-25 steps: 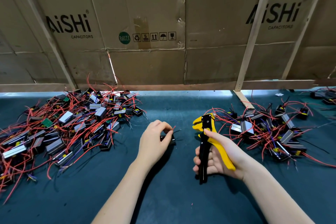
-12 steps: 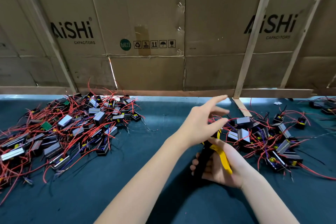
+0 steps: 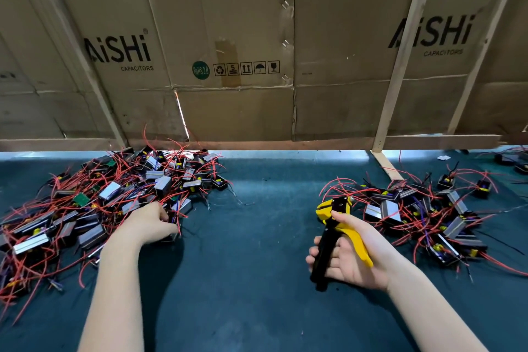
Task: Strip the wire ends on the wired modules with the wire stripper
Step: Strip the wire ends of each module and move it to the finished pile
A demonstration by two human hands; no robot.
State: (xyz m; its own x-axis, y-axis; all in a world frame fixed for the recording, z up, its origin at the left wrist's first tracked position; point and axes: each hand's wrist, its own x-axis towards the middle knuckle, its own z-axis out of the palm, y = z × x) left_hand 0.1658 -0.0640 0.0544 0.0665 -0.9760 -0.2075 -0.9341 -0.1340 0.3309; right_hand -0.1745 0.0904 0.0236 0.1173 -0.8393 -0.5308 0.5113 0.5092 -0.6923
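Head cam: the left hand (image 3: 148, 224) has swung back from the right pile (image 3: 423, 214) and is curling onto a module (image 3: 174, 216) at the left pile's (image 3: 85, 208) edge, so it's probably fetching the next one. The right hand (image 3: 351, 254) is loosely gripping the stripper (image 3: 334, 234), handles spread.

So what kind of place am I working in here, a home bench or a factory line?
Most likely a small electronics assembly workshop. Two big piles of wired modules lie on a dark green mat, flattened capacitor cartons wall off the bench, and the right hand holds a wire stripper.
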